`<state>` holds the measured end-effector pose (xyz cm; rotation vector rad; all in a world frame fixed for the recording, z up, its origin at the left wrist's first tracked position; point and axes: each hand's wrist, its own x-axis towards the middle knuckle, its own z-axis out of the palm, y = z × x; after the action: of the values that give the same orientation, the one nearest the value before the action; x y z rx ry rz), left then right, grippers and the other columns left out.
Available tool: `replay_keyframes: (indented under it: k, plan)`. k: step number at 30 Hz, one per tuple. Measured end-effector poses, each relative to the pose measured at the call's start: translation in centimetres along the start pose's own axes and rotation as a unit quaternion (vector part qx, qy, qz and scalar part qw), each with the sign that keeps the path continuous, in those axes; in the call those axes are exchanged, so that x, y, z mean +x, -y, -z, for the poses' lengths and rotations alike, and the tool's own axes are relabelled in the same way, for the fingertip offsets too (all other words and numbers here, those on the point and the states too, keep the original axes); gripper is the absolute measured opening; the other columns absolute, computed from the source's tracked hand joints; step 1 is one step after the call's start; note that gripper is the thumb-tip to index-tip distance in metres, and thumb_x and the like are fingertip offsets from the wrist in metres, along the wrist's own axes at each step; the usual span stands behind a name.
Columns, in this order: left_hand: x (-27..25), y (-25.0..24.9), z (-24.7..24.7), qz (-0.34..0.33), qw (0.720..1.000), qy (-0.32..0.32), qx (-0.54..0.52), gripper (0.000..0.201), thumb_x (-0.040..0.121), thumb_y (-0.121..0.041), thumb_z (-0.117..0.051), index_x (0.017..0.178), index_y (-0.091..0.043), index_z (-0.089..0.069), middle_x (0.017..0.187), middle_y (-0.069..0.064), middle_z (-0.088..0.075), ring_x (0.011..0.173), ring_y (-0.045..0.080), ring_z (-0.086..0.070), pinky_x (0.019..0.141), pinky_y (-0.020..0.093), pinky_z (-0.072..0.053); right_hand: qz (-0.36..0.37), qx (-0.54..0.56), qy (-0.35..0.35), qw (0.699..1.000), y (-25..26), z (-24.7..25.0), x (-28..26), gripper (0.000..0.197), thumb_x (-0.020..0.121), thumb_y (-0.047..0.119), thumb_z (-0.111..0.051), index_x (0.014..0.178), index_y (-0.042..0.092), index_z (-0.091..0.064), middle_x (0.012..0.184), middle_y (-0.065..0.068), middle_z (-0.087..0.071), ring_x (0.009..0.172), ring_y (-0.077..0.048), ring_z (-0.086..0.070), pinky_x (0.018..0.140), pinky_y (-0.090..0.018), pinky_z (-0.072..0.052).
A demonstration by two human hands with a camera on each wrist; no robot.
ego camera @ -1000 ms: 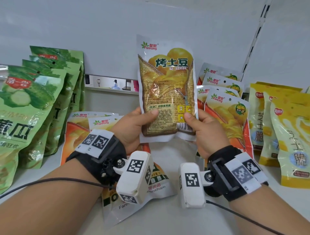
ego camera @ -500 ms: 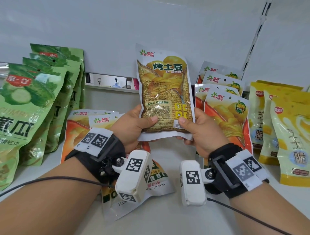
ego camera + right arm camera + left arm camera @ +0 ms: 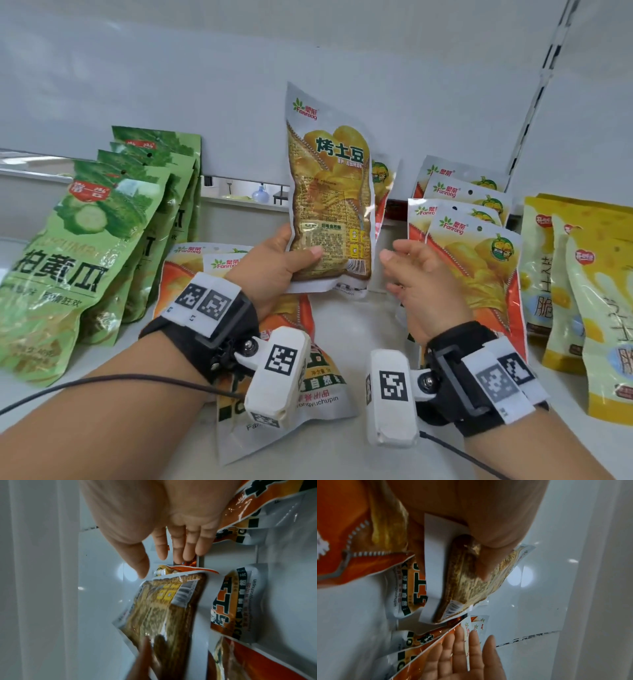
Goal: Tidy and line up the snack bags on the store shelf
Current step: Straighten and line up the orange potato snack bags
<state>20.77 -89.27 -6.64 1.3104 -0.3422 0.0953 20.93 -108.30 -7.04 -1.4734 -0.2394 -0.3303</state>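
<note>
**1 potato-chip bag in hand, waiting for a slot**

The left hand (image 3: 274,270) holds the brown potato-chip bag (image 3: 330,192) upright by its lower left corner, thumb pressed across the printed back panel and fingers hidden behind it. The bag hangs above the white shelf (image 3: 342,318), with its back label toward the camera. The right hand (image 3: 423,284) sits just beside the bag's lower right edge, fingers straight and spread, touching nothing.

The step in hand looks like placing this bag with its own kind. A standing row of orange bags (image 3: 469,240) is to the right, against the back wall; 2 or more of the same brand lie flat (image 3: 287,387) under the left wrist. The green cucumber bags (image 3: 85,246) on the left and the yellow bags (image 3: 582,291) on the far right already stand in rows.

Next, the bag probably needs turning so its front faces out, then setting upright at the head of the orange row, with the free hand steadying that row.
</note>
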Motion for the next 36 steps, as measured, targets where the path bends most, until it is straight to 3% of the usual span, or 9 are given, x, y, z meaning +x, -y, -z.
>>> replay_keyframes:
  k: [4, 7, 13, 17, 20, 23, 28, 32, 36]
  plan:
    - [-1.6, -0.9, -0.6, 0.046, 0.99, 0.081, 0.101, 0.048, 0.082, -0.061, -0.047, 0.118, -0.036, -0.066, 0.112, -0.004, -0.069, 0.093, 0.015, -0.069, 0.08, 0.03, -0.054, -0.06, 0.034, 0.118, 0.991, -0.3, -1.5, -1.2, 0.066, 0.054, 0.049, -0.073, 0.115, 0.032, -0.053, 0.095, 0.016, -0.07, 0.097, -0.011, -0.065, 0.079, -0.035, -0.05]
    - [-2.6, -1.5, -1.1, 0.059, 0.988, 0.051, 0.133, 0.059, 0.075, -0.078, -0.043, 0.104, -0.036, -0.072, 0.108, -0.006, -0.071, 0.089, 0.011, -0.067, 0.074, 0.026, -0.052, -0.023, -0.007, 0.092, 0.995, -0.2, -2.1, -1.6, 0.043, 0.076, 0.021, -0.076, 0.115, 0.025, -0.059, 0.103, 0.004, -0.071, 0.099, -0.014, -0.066, 0.092, -0.04, -0.051]
    - [-4.1, -2.4, -0.6, 0.014, 0.975, -0.118, 0.188, 0.021, 0.09, -0.039, -0.058, 0.109, -0.031, -0.063, 0.105, -0.01, -0.065, 0.096, 0.009, -0.059, 0.077, 0.024, -0.048, -0.052, 0.099, 0.073, 0.991, 0.7, -1.9, -1.3, 0.039, 0.085, 0.007, -0.065, 0.123, 0.011, -0.057, 0.107, -0.01, -0.071, 0.096, -0.028, -0.069, 0.083, -0.043, -0.055]
    - [-5.4, -2.9, 0.6, 0.056, 0.961, -0.155, 0.221, 0.07, 0.072, -0.043, -0.073, 0.135, -0.031, -0.043, 0.115, 0.0, -0.066, 0.104, 0.021, -0.063, 0.094, 0.042, -0.048, -0.147, 0.15, 0.151, 0.966, 1.0, -2.5, -1.9, 0.033, 0.079, 0.021, -0.066, 0.107, 0.004, -0.064, 0.096, -0.014, -0.073, 0.082, -0.03, -0.071, 0.072, -0.04, -0.058]
    - [-6.6, -3.4, 1.6, 0.059, 0.96, -0.172, 0.215, 0.064, 0.082, -0.025, -0.072, 0.138, -0.032, -0.039, 0.093, 0.004, -0.072, 0.09, 0.025, -0.069, 0.077, 0.036, -0.056, -0.164, 0.121, 0.191, 0.96, 0.7, -3.5, -2.5, 0.021, 0.084, 0.019, -0.064, 0.103, 0.01, -0.065, 0.097, -0.012, -0.073, 0.079, -0.025, -0.071, 0.063, -0.034, -0.057]
    - [-8.2, -3.9, 2.8, 0.05, 0.953, -0.216, 0.209, 0.061, 0.086, -0.015, -0.067, 0.136, -0.036, -0.04, 0.09, 0.007, -0.07, 0.088, 0.032, -0.068, 0.078, 0.041, -0.057, -0.122, 0.011, 0.171, 0.978, 0.2, -4.3, -2.8, 0.016, 0.087, 0.022, -0.064, 0.102, 0.019, -0.059, 0.093, -0.004, -0.072, 0.072, -0.014, -0.07, 0.056, -0.027, -0.052]
    - [-9.6, -4.0, 5.2, 0.063, 0.925, -0.316, 0.202, 0.063, 0.087, -0.013, -0.067, 0.141, -0.027, -0.037, 0.108, 0.012, -0.061, 0.082, 0.025, -0.063, 0.072, 0.039, -0.056, -0.114, -0.095, 0.1, 0.984, 0.0, -4.6, -0.8, 0.041, 0.085, 0.031, -0.065, 0.12, 0.019, -0.049, 0.115, -0.002, -0.056, 0.106, -0.02, -0.055, 0.095, -0.04, -0.046]
    - [-9.5, -3.7, 5.9, 0.102, 0.895, -0.314, 0.299, 0.068, 0.086, -0.022, -0.068, 0.144, -0.02, -0.034, 0.117, 0.006, -0.057, 0.081, 0.014, -0.056, 0.067, 0.028, -0.044, -0.116, -0.13, 0.032, 0.984, 0.5, -4.4, 2.2, 0.048, 0.082, 0.029, -0.066, 0.124, 0.014, -0.05, 0.117, -0.002, -0.056, 0.106, -0.021, -0.053, 0.096, -0.043, -0.044]
    - [-8.8, -4.4, 5.6, 0.101, 0.874, -0.287, 0.38, 0.067, 0.083, -0.031, -0.067, 0.143, -0.027, -0.037, 0.143, 0.01, -0.04, 0.117, 0.027, -0.049, 0.101, 0.045, -0.041, -0.138, -0.167, -0.016, 0.976, 0.3, -4.3, 5.0, 0.068, 0.07, 0.033, -0.072, 0.128, 0.007, -0.048, 0.12, -0.009, -0.06, 0.105, -0.028, -0.059, 0.091, -0.041, -0.047]
